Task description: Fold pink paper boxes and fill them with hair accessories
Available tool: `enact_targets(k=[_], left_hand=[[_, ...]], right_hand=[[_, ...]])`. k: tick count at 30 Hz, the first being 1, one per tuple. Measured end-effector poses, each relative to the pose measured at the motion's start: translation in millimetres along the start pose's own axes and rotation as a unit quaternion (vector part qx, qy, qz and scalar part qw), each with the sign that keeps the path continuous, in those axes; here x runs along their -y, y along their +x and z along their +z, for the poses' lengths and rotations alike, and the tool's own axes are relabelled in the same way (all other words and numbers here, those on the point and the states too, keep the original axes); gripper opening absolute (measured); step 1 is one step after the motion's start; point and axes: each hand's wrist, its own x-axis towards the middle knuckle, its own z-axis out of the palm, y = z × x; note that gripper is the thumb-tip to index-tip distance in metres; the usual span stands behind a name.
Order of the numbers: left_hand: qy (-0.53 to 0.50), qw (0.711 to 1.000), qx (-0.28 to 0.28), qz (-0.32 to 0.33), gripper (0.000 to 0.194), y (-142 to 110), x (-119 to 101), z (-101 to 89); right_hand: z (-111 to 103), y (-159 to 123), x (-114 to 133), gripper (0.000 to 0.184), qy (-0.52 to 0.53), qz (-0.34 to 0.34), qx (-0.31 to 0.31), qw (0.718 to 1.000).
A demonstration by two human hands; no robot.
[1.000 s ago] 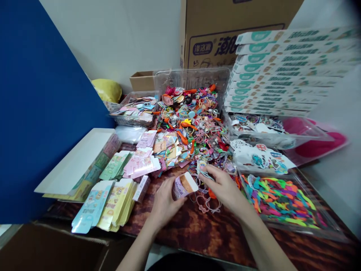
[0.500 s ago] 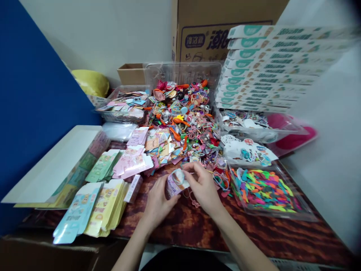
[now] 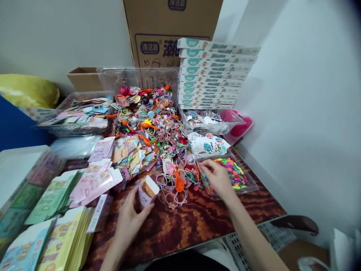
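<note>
My left hand (image 3: pixel 131 218) is closed around a small purple carton (image 3: pixel 145 201), which is tilted with its mouth open and a white flap raised. Something brown shows inside it. My right hand (image 3: pixel 218 178) is over the left side of a clear tray (image 3: pixel 248 188) of bright neon strips (image 3: pixel 235 171). Its fingers are bent and slightly apart, with nothing visible in them. Between the hands lie an orange balloon (image 3: pixel 179 182) and several pink and pale hair ties (image 3: pixel 173 199). Behind them, a large pile of small trinkets (image 3: pixel 149 120) spills from a clear bin (image 3: pixel 141 77).
At left lie flat purple cartons (image 3: pixel 94 184), green cartons (image 3: pixel 53 195), yellow cartons (image 3: pixel 62 241) and blue cartons (image 3: pixel 25 244). Small cards (image 3: pixel 131 152) sit mid-table. Sticker sheets (image 3: pixel 208 145) rest beside the tray, below stacked white boxes (image 3: pixel 211 75). A big cardboard box (image 3: pixel 169 22) stands behind.
The view has turned right. My right hand has left the carton and moved right to the neon strips. The carton stays in my left hand, its mouth now uncovered.
</note>
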Motion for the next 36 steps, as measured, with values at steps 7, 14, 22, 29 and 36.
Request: enact_targets(k=[7,14,22,29,36], left_hand=[[-0.036,0.996,0.056,0.055,0.063,-1,-11,16.7],[-0.077,0.992,0.071,0.072,0.064,-4,0,13.4],[-0.127,0.988,0.069,0.053,0.064,-6,1,11.2],[-0.162,0.984,0.057,0.047,0.065,-5,-10,9.3],[-0.185,0.978,0.064,0.066,0.063,-3,-31,5.5]], right_hand=[[-5,31,-59,0.014,-0.095,0.061,-0.026,0.993],[-7,30,-71,0.013,-0.018,0.073,-0.018,0.997],[-25,36,-87,0.034,0.161,0.131,-0.024,0.978],[-27,29,-79,0.038,0.232,0.158,0.0,0.96],[-28,25,-88,0.035,0.248,0.192,0.035,0.949]])
